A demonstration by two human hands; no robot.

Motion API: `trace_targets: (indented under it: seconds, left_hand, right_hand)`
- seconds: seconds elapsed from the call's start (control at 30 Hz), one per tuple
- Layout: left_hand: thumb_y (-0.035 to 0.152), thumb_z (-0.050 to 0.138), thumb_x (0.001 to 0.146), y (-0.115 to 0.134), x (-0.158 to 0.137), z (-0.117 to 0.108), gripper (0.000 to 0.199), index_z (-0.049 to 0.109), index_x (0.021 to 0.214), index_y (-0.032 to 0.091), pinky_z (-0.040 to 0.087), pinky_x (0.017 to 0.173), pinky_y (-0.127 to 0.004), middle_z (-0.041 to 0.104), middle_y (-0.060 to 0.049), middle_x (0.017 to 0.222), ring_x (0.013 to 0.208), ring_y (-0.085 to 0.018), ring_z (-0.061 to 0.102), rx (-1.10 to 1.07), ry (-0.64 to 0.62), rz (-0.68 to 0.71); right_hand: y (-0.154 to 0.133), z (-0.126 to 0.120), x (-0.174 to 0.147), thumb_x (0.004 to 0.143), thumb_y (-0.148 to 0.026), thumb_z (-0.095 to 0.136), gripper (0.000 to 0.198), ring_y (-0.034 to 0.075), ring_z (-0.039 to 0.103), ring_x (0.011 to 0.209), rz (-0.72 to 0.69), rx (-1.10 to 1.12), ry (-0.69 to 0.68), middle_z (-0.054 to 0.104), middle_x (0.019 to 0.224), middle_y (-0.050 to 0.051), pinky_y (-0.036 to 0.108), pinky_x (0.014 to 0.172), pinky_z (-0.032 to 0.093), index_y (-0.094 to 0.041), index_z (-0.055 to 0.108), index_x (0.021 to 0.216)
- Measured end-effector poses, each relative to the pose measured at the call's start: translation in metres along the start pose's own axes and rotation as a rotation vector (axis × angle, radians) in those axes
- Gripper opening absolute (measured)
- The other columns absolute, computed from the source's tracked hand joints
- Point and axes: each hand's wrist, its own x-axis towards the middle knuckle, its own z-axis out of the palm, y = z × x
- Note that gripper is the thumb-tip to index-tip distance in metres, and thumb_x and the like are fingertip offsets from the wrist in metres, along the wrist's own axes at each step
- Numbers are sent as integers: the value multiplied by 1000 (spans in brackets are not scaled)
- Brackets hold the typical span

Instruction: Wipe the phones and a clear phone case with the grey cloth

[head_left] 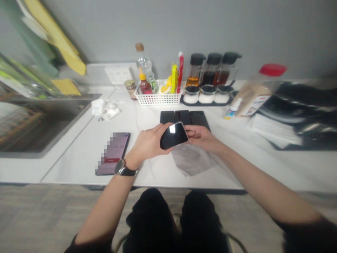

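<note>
Frame centre: left hand (147, 143) grip closed on dark phone (174, 135) | right hand (201, 137) fingertips half hidden behind it (grip unclear) | grey cloth (192, 160) partly covered.

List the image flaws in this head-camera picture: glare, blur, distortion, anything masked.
Head view: a bright glare spot sits on the dark phone held between the left hand and right hand; the edges smear and bend, worst at the sink and the red-capped bottle; the screen of the phone lying on the counter is pixelated; the centre stays fairly sharp, lit evenly with soft shadows.
</note>
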Motion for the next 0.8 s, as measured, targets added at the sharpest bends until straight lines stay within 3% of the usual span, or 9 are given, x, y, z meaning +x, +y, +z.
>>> trace_targets:
  seconds: [0.23, 0.53, 0.8]
  left_hand:
    - [50, 78, 85, -3, -1, -1, 81, 53, 157, 24, 63, 97, -42, 72, -10, 148, 125, -33, 76, -105, 4, 12]
    - [54, 78, 83, -6, 0, 1, 81, 55, 155, 24, 63, 103, -46, 72, -11, 149, 129, -35, 74, -150, 4, 0]
    - [53, 78, 84, -8, -2, 3, 85, 51, 160, 26, 60, 109, -44, 66, -11, 157, 137, -34, 70, -165, 68, 3]
  right_hand:
    - [2, 2, -3, 84, -35, 94, 60, 17, 83, 90, -11, 4, -4, 88, 106, 6, 24, 79, 62, -22, 73, 139]
    - [4, 3, -4, 80, -42, 97, 65, 20, 84, 91, -1, 42, 10, 88, 105, 6, 27, 78, 64, -22, 74, 138]
    - [-4, 6, -5, 82, -42, 96, 57, 20, 82, 106, -28, 61, 30, 86, 120, 7, 32, 96, 64, -23, 78, 132]
